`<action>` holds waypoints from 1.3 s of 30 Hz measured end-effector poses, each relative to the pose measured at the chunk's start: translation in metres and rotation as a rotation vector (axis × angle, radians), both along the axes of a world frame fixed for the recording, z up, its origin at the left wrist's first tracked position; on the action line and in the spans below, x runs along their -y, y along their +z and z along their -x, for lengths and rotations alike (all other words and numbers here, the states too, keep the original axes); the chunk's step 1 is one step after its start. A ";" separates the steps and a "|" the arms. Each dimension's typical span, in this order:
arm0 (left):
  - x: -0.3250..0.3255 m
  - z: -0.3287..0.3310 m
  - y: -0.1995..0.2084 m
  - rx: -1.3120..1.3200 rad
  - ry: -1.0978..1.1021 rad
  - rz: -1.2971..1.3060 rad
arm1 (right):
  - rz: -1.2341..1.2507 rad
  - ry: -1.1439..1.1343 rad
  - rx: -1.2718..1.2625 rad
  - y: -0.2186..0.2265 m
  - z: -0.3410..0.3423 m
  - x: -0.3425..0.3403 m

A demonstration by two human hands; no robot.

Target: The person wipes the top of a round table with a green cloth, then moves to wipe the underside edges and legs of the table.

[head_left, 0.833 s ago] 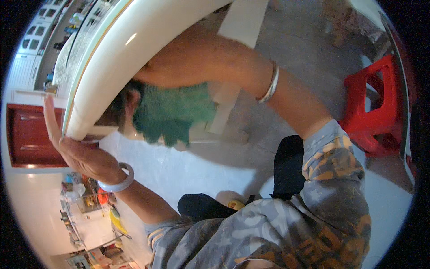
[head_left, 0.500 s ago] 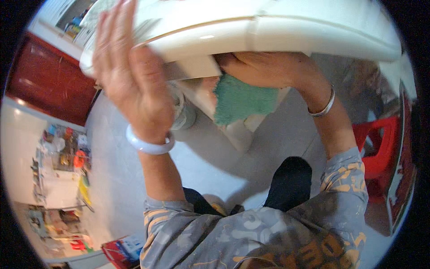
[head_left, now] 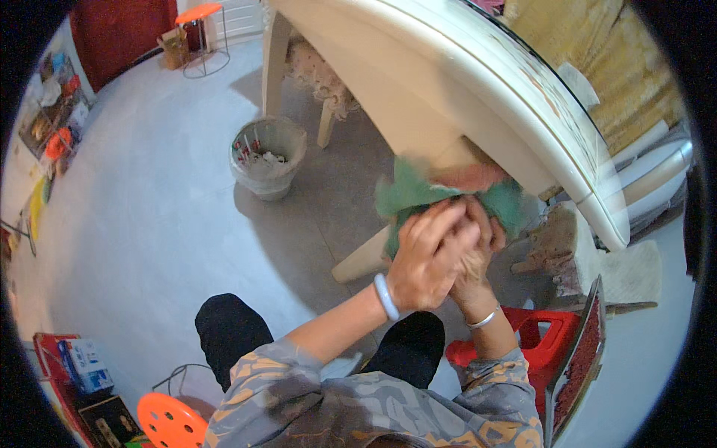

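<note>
A green cloth (head_left: 407, 187) with a pinkish face (head_left: 470, 175) is bunched just below the cream table's edge (head_left: 523, 104), partly blurred by motion. My right hand (head_left: 482, 250), with a silver bracelet, is closed on the cloth. My left hand (head_left: 429, 257), wearing a pale bangle, lies against the right with its fingers bent onto the cloth's near edge. The left hand hides part of the right fingers.
A lined waste bin (head_left: 269, 160) with litter in it stands on the floor left of the table. Close by my right arm is a red plastic stool (head_left: 538, 332). An orange stool (head_left: 172, 422) sits at lower left, and a cream table leg (head_left: 362, 254) slants below the cloth.
My left hand has come down from the tabletop to meet the right. The right hand has come out from under the table edge with the cloth, and the view has turned.
</note>
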State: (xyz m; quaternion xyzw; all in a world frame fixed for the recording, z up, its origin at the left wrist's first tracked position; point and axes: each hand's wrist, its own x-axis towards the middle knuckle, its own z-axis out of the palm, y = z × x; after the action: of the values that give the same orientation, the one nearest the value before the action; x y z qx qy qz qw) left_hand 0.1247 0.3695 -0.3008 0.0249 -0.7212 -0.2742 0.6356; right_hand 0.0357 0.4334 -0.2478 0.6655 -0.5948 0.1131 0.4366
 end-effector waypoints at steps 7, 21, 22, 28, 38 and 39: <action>0.017 0.036 -0.045 0.129 -0.081 -0.093 | -0.109 0.090 -0.119 0.066 -0.011 -0.020; 0.281 0.104 0.042 -0.027 0.708 -0.199 | -0.292 -0.077 0.201 0.172 0.000 0.030; 0.285 0.100 0.049 0.011 0.671 -0.245 | -0.258 -0.081 0.162 0.169 0.007 0.026; 0.201 0.060 0.075 -0.121 0.490 -0.386 | -0.255 -0.228 0.193 0.167 0.013 0.016; 0.216 0.044 0.040 -0.162 0.052 -0.070 | -0.199 -0.264 0.112 0.159 0.021 0.012; 0.234 0.048 0.042 -0.091 0.189 -0.099 | -0.181 -0.258 0.092 0.160 0.020 0.013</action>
State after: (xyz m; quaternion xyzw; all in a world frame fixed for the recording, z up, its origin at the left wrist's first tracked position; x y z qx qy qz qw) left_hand 0.0772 0.1357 -0.2592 0.1115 -0.6716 -0.2491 0.6888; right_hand 0.0160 0.4207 -0.0882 0.6143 -0.7025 0.0323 0.3580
